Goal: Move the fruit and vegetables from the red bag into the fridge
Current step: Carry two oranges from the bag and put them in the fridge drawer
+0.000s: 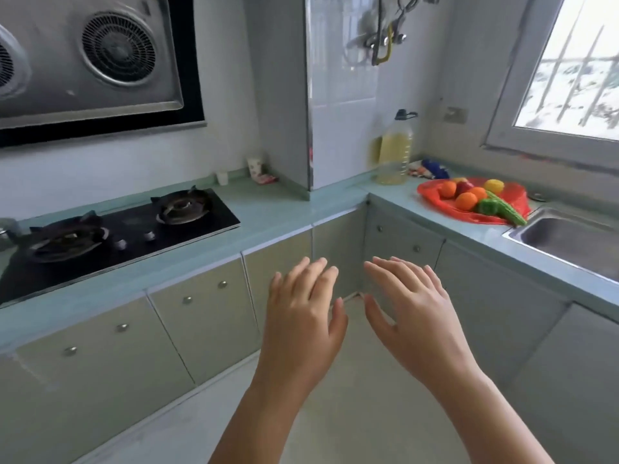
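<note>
A glossy, pale teal worktop [274, 212] runs in an L beyond both hands, over flat grey-green cabinet doors [201, 316] with small round metal knobs. Up and to the left of the left hand [301, 316] hangs a brushed-metal range hood [100, 61] with round grilled fans, above a black glass gas hob [134, 229]. Far to the right of the right hand [412, 313] a steel sink [569, 239] is set into the worktop. Just left of the sink, up and right of the right hand, the crinkled red bag [516, 195] lies spread flat, carrying smooth round oranges [466, 200], a red apple [464, 187], a yellow fruit [494, 185], a shiny green pepper [487, 206] and a long bumpy green gourd [509, 212]. A clear plastic oil bottle [395, 152] stands behind it. Both hands hover side by side above the floor, palms down, fingers loosely spread, holding nothing and well apart from the bag.
</note>
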Action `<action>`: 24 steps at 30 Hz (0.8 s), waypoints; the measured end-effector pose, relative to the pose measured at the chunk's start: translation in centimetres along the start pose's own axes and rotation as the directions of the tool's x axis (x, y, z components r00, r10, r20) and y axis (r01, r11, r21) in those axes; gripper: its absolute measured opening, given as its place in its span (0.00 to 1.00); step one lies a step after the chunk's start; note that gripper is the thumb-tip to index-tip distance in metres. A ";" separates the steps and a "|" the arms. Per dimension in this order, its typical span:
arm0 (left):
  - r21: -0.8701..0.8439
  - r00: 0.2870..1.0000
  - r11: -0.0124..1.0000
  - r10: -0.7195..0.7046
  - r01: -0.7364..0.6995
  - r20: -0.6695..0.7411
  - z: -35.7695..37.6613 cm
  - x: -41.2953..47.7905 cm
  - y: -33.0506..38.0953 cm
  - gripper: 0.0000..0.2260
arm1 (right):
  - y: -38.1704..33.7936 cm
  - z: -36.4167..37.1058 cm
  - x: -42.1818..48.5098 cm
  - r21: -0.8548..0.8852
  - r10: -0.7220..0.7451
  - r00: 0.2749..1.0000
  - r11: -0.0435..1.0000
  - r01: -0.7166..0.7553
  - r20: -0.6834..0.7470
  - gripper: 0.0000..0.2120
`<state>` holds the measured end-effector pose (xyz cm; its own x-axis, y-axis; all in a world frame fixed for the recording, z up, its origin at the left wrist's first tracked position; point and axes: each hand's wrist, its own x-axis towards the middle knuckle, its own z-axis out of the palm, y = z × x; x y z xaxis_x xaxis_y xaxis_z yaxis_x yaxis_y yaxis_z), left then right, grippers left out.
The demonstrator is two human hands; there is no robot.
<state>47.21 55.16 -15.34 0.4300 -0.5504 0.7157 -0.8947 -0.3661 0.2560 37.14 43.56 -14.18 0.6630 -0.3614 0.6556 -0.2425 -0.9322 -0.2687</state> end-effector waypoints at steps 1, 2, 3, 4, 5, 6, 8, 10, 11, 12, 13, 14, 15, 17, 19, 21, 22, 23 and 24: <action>-0.017 1.000 1.000 0.017 -0.017 0.003 1.8 1.7 1.0 0.18 | 2.1 -0.3 0.7 -0.023 0.020 1.000 1.000 -0.020 -0.007 0.20; -0.033 0.999 0.999 0.035 -0.035 0.008 3.6 3.2 1.9 0.18 | 4.2 -0.7 1.4 -0.046 0.041 0.999 0.998 -0.042 -0.014 0.20; -0.050 0.998 0.997 0.054 -0.053 0.012 5.3 4.7 2.8 0.18 | 6.3 -1.0 2.1 -0.068 0.064 0.998 0.996 -0.065 -0.022 0.20; -0.067 0.997 0.995 0.073 -0.072 0.016 7.0 5.9 3.7 0.18 | 8.2 -1.2 2.6 -0.089 0.087 0.996 0.992 -0.090 -0.032 0.20; -0.084 0.996 0.993 0.090 -0.088 0.020 8.6 7.1 4.4 0.18 | 10.0 -1.4 3.0 -0.112 0.109 0.993 0.987 -0.113 -0.043 0.20; -0.101 0.994 0.990 0.104 -0.101 0.027 10.2 8.1 5.0 0.18 | 11.7 -1.5 3.4 -0.135 0.126 0.991 0.982 -0.132 -0.052 0.20; -0.129 0.991 0.985 0.124 -0.117 0.050 13.1 9.8 5.7 0.18 | 14.5 -1.3 4.2 -0.173 0.146 0.987 0.973 -0.155 -0.065 0.20; -0.159 0.987 0.979 0.142 -0.129 0.077 15.7 11.2 5.9 0.18 | 16.9 -0.8 5.2 -0.193 0.170 0.983 0.964 -0.181 -0.073 0.20; -0.172 0.984 0.976 0.151 -0.134 0.089 17.0 11.9 5.8 0.18 | 18.0 -0.4 5.8 -0.203 0.183 0.980 0.960 -0.195 -0.078 0.20; -0.184 0.982 0.973 0.159 -0.139 0.098 18.3 12.7 5.6 0.18 | 19.0 0.2 6.4 -0.211 0.194 0.978 0.955 -0.207 -0.083 0.20; -0.195 0.981 0.971 0.164 -0.141 0.106 19.7 13.6 5.2 0.18 | 20.0 0.9 7.2 -0.218 0.204 0.975 0.951 -0.218 -0.086 0.19; -0.204 0.979 0.969 0.167 -0.141 0.114 21.1 14.5 4.7 0.18 | 21.0 1.7 7.9 -0.226 0.212 0.973 0.947 -0.227 -0.087 0.19; -0.213 0.978 0.967 0.170 -0.141 0.120 22.5 15.4 4.2 0.18 | 22.0 2.6 8.7 -0.235 0.219 0.972 0.944 -0.233 -0.086 0.19; -0.233 0.975 0.961 0.179 -0.146 0.130 25.4 17.4 2.8 0.18 | 24.1 4.5 10.4 -0.251 0.237 0.968 0.935 -0.251 -0.086 0.19; -0.250 0.974 0.957 0.186 -0.148 0.133 28.2 19.9 0.9 0.18 | 26.0 6.7 12.9 -0.259 0.254 0.963 0.928 -0.268 -0.089 0.19; -0.258 0.972 0.954 0.190 -0.150 0.135 30.8 22.7 -1.3 0.19 | 27.4 8.9 16.1 -0.268 0.260 0.961 0.923 -0.276 -0.092 0.19; -0.261 0.972 0.953 0.192 -0.152 0.136 32.0 24.2 -2.3 0.19 | 28.1 9.9 17.9 -0.275 0.262 0.960 0.920 -0.278 -0.094 0.20; -0.264 0.972 0.952 0.193 -0.152 0.136 33.1 25.7 -3.2 0.19 | 28.7 10.8 19.6 -0.280 0.264 0.960 0.918 -0.281 -0.095 0.20; -0.271 0.971 0.951 0.194 -0.152 0.137 34.2 27.1 -3.9 0.19 | 29.3 11.6 21.1 -0.284 0.269 0.958 0.915 -0.286 -0.099 0.20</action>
<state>66.47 16.02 -19.21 0.2605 -0.7084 0.6559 -0.9486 -0.0612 0.3106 52.25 8.89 -16.41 0.4996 -0.5990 0.6258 -0.6128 -0.7550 -0.2335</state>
